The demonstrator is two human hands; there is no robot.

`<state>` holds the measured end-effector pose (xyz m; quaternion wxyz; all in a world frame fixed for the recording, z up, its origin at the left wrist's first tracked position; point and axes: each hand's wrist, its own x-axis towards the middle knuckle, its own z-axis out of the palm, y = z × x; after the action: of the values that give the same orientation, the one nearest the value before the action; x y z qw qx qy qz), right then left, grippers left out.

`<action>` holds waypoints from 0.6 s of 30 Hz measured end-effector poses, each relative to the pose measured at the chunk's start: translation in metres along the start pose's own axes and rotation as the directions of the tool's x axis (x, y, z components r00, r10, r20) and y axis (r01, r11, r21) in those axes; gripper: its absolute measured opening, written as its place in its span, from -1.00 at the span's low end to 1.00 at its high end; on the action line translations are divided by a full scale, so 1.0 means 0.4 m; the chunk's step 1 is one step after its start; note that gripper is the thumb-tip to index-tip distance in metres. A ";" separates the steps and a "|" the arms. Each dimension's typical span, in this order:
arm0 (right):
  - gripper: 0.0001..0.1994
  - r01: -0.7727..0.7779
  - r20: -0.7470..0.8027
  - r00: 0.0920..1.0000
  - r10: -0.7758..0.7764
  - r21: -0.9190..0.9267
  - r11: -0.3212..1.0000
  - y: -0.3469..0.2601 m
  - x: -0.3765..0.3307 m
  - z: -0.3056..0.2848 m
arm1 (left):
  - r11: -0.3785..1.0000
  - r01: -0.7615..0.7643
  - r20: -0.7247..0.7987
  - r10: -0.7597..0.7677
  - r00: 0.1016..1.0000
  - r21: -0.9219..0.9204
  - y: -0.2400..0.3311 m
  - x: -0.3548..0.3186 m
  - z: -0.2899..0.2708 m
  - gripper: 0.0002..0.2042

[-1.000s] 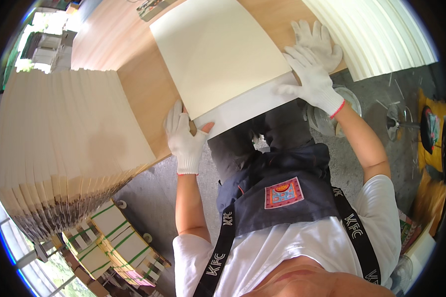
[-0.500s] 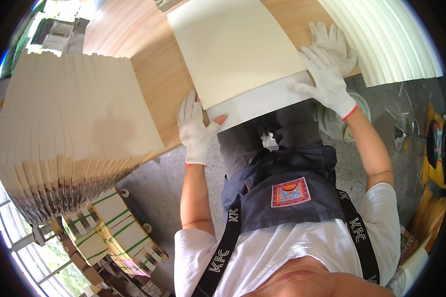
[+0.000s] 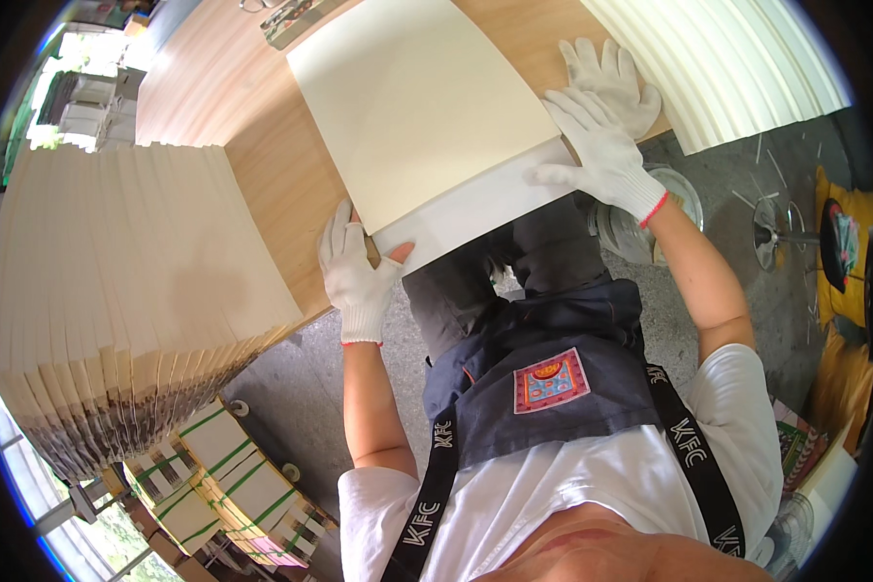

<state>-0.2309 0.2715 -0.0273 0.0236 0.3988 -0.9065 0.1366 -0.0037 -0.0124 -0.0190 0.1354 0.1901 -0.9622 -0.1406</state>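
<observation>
1. A cream sheet of board [image 3: 422, 102] is laid flat on a wooden table [image 3: 213, 87], with a white sheet [image 3: 475, 209] showing beneath it along the near edge.
2. The near left corner of these sheets is pinched by the left hand [image 3: 357, 267], gloved in white, with the thumb on top of the white sheet and the fingers spread on the table beside it.
3. The near right corner is pressed by the right hand [image 3: 597, 145], also gloved in white; its fingers are spread open and laid flat, gripping nothing.
4. A spare white glove [image 3: 616, 82] is seen lying on the table just beyond the right hand.
5. A tall fanned stack of cream sheets [image 3: 126, 291] is set at the left of the table, and a ribbed white pile [image 3: 727, 58] at the right.
6. Bundles tied with green straps [image 3: 233, 475] are seen on the floor below the stack.
</observation>
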 end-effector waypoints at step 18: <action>-0.04 -0.023 0.012 1.000 0.022 0.052 0.998 -0.014 0.004 -0.022 | 0.975 0.175 0.092 -0.164 0.982 -0.139 -0.081 0.201 0.001 -0.53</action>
<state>-0.2286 0.2691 -0.0174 0.0064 0.3898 -0.9072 0.1582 -0.0650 -0.0736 -0.0131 0.0980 0.2552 -0.9341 -0.2295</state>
